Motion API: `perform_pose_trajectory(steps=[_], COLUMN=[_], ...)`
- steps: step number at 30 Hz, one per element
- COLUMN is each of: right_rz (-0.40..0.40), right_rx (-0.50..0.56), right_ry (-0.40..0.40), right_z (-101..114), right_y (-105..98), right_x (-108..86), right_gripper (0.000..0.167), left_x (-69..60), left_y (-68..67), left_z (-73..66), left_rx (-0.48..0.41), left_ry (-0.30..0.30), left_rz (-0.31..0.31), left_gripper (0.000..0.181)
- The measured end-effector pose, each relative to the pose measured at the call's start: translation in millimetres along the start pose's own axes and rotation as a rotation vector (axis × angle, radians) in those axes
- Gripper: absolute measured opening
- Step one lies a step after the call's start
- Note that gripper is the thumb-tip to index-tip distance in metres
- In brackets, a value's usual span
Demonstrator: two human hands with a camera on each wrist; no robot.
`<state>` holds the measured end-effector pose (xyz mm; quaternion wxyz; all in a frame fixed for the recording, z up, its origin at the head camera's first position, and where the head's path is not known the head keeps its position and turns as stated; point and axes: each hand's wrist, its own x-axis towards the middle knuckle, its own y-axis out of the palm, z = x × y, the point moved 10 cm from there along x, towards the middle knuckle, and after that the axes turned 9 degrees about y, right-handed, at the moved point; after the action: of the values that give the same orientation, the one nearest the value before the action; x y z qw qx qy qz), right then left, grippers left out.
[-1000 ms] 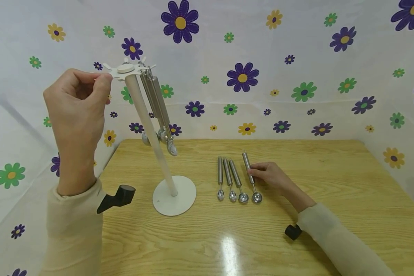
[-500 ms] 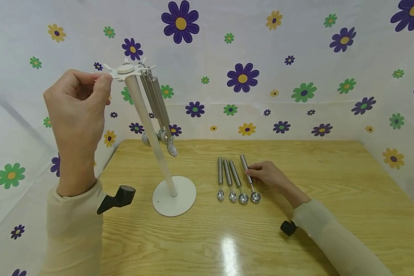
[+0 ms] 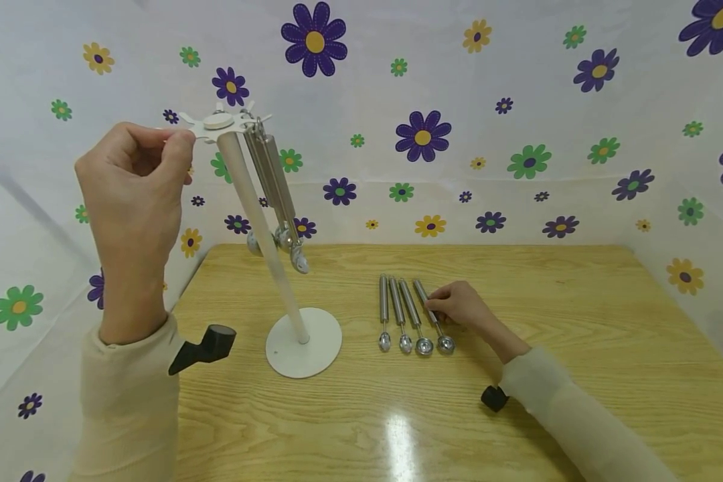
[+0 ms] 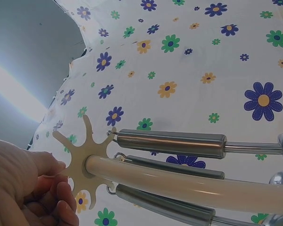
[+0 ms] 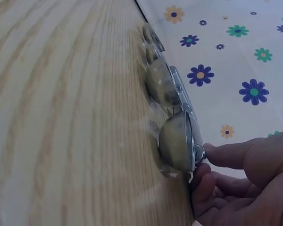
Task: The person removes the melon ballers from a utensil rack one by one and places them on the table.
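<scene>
My left hand (image 3: 134, 191) pinches one prong of the hook-rimmed top (image 3: 219, 122) of a white stand, whose pole leans in the head view. Three steel scoops (image 4: 172, 143) hang by their loops from other prongs, beside the pole. Over the table, my right hand (image 3: 462, 306) pinches the handle of a melon baller (image 3: 446, 344) with a round bowl. That bowl (image 5: 177, 141) is at the tabletop in the right wrist view. To its left lie another round-bowled scoop (image 3: 424, 345) and two with narrower oval bowls (image 3: 405, 343), roughly side by side, handles pointing away.
The stand's round white base (image 3: 304, 355) rests on the wooden table (image 3: 337, 428), left of the row of scoops. Behind the table hangs a white flowered cloth (image 3: 361, 221), which also runs along both sides.
My right hand has moved left and a little nearer with the melon baller, its handle swinging closer to the neighbouring scoop. My left hand and the stand have stayed put.
</scene>
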<state>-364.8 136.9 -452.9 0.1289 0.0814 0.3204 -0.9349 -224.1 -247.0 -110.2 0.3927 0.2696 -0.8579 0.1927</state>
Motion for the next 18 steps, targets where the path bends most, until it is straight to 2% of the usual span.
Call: perform_pose_trajectory(steps=[6, 12, 18], right_rz=[-0.035, -0.075, -0.116], right_rx=[-0.001, 0.034, 0.072], right_ry=[-0.009, 0.053, 0.010], right_z=[5, 3, 24], right_y=[1, -3, -11], right_x=[-3.0, -4.4, -5.3], right_gripper=[0.023, 0.036, 0.036], left_x=[-0.4, -0.7, 0.9], left_y=[0.5, 1.4, 0.4], left_z=[-0.3, -0.8, 0.3], left_rx=[0.000, 0.007, -0.006], left_ry=[-0.002, 0.000, -0.001], left_rz=[0.004, 0.008, 0.002], left_gripper=[0.018, 0.019, 0.011])
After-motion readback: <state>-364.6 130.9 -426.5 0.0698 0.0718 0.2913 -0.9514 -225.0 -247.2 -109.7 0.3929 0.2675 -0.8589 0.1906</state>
